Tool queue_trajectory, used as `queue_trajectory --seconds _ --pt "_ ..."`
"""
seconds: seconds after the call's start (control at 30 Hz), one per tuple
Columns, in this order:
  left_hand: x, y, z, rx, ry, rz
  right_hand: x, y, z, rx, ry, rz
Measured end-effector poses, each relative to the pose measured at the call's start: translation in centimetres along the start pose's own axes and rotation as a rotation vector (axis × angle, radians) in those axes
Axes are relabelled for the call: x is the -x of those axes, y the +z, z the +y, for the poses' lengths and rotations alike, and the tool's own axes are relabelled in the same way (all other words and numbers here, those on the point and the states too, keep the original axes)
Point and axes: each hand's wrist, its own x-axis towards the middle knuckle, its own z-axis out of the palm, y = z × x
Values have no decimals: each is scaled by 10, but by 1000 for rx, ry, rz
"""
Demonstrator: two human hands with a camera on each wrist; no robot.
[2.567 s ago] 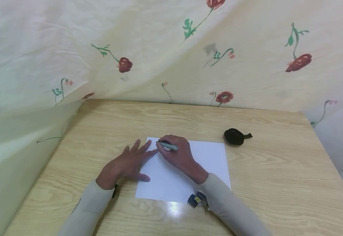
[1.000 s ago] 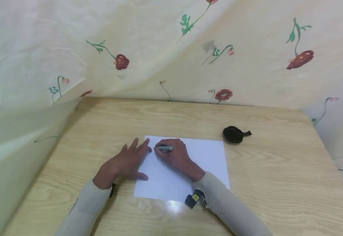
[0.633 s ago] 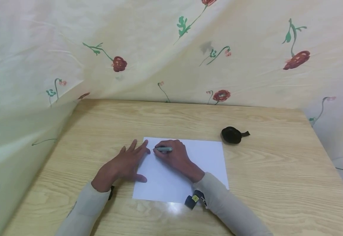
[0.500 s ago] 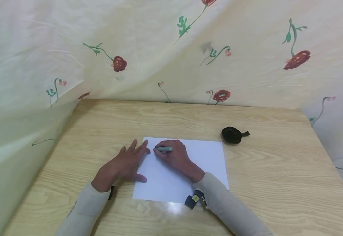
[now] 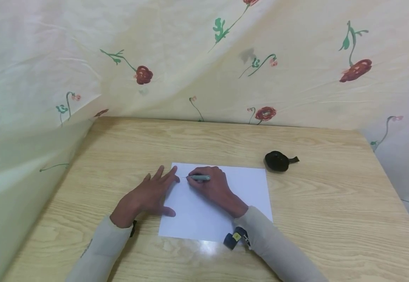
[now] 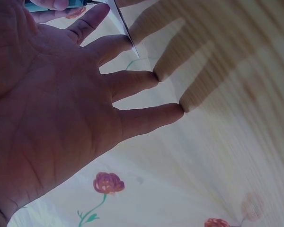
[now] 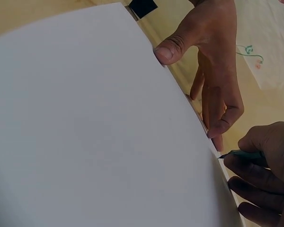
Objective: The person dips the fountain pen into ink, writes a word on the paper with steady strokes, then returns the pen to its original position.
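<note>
A white sheet of paper point(image 5: 197, 223) lies flat on the table. My right hand point(image 5: 218, 188) holds a grey-green pen point(image 5: 201, 178) near its tip, over the upper left part of the sheet. A faint short line point(image 5: 184, 177) shows just left of the pen tip in the head view. My left hand point(image 5: 146, 197) rests with spread fingers across the sheet's left edge, its thumb and fingertips on or beside the paper. In the right wrist view the pen tip touches or nearly touches the paper point(image 7: 94, 123); the left wrist view shows my left palm point(image 6: 57, 109).
A black rounded object with a short strap-like tail point(image 5: 277, 161) lies just beyond the sheet's upper right corner. The wood-grain table point(image 5: 331, 203) meets a flower-printed cloth point(image 5: 176, 58) at the back and sides. Each wrist carries a dark camera or band.
Over the last half second my right hand and the pen have shifted slightly right, exposing the faint line. Earlier, my left index finger drew back from the pen. The sheet stays in place.
</note>
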Motion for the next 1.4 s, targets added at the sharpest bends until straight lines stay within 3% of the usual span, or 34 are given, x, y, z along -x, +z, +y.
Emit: queue_trajectory --seconds 0.37,1.1,1.4 --pt "1 -1 1 8 1 4 6 -5 5 -64 15 14" --pt "2 1 3 -4 -21 -9 13 -14 17 -67 13 32" --pt "0 3 2 -22 -30 -17 13 -18 17 -94 36 2"
